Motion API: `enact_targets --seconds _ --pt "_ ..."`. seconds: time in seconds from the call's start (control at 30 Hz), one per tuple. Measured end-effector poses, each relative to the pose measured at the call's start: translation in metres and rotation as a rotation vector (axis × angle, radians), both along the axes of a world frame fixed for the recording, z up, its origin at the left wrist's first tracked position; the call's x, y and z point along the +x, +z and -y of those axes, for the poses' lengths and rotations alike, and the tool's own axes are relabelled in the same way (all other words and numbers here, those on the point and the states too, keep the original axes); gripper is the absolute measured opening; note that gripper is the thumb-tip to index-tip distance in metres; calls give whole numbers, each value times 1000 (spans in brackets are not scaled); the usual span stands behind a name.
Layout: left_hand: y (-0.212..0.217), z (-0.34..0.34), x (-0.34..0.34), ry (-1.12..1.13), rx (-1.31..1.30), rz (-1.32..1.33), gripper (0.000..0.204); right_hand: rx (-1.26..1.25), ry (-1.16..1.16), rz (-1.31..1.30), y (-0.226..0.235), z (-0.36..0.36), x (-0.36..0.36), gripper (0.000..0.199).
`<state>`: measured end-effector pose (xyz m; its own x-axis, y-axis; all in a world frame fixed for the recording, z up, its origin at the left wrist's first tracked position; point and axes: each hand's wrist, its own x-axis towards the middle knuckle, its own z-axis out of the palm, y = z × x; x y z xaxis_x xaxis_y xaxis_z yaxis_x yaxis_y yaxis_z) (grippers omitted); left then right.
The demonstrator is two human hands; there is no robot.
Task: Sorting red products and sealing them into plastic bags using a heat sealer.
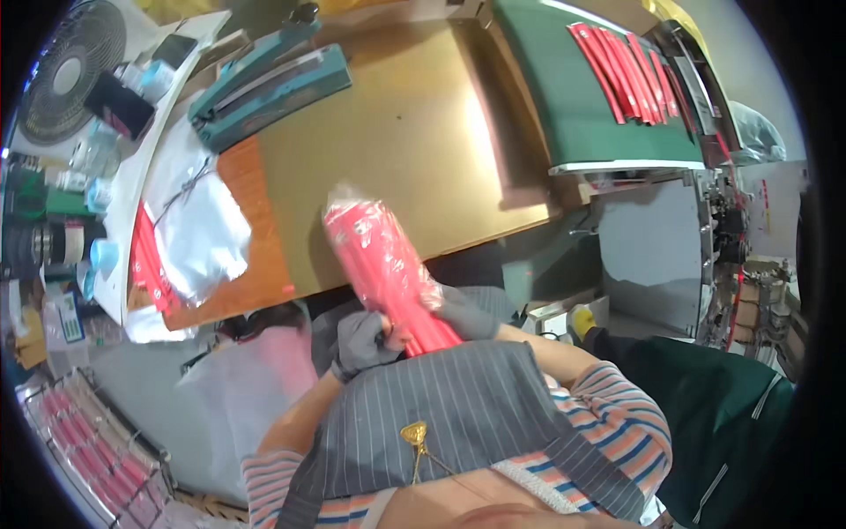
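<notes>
A clear plastic bag packed with long red slim packets [374, 251] is tilted in front of my body, its lower end close to my apron. My left hand [361, 344], in a dark grey glove with bare fingertips, closes on the bag's near left side. On the other side, my right hand [464, 315], also gloved in grey, grips the bag; its fingers are partly hidden behind it. The bag's far end stands over the edge of a tan board [370, 132] on the table.
A teal bag sealer [273, 97] stands at the back left beside clear plastic bags [198, 229]. Red slim packets lie on a green conveyor belt [564, 106] at the back right. A fan [70, 75] and bottles occupy the left shelf. A wire basket [92, 454] sits lower left.
</notes>
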<state>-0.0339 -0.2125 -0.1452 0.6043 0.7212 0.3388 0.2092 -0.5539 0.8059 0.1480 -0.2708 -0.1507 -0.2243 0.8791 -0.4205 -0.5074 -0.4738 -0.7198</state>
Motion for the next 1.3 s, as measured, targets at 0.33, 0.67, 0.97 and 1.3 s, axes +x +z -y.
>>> enact_targets --seconds 0.33,0.67,0.97,1.3 --pt "-90 -115 -66 682 -22 -83 36 317 121 2082 -21 -318 156 48" --pt "-95 -115 -66 709 -91 -110 40 -184 100 2287 -74 -410 262 38" --pt "-91 -114 -67 623 -113 -58 34 110 -516 1946 -65 -326 174 45" --pt "62 -171 -3 536 95 -65 10 1051 -150 1347 39 -211 -4 33"
